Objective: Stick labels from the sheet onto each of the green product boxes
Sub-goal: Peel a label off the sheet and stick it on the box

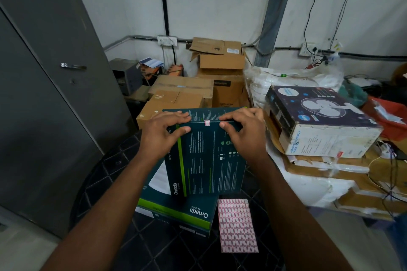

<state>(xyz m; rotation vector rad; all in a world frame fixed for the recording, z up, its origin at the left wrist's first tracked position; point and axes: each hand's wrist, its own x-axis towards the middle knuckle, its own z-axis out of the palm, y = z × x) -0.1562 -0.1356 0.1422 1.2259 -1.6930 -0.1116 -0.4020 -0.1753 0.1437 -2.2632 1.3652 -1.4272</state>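
A dark green Omada box [207, 160] stands tilted on top of another green Omada box [176, 211] that lies flat on a dark round table [105, 185]. A small red-and-white label [207, 123] sits on the upper box's top edge. My left hand [164, 130] grips that edge on the left of the label. On the label's right, my right hand [243, 132] grips the same edge. The label sheet [236, 225], a grid of red-bordered stickers, lies on the table to the right of the lower box.
Brown cardboard boxes [176, 94] are stacked behind the table. To the right stands a fan carton [319, 121] on wrapped packages [319, 174], with cables beside it. A grey door [44, 72] closes off the left side.
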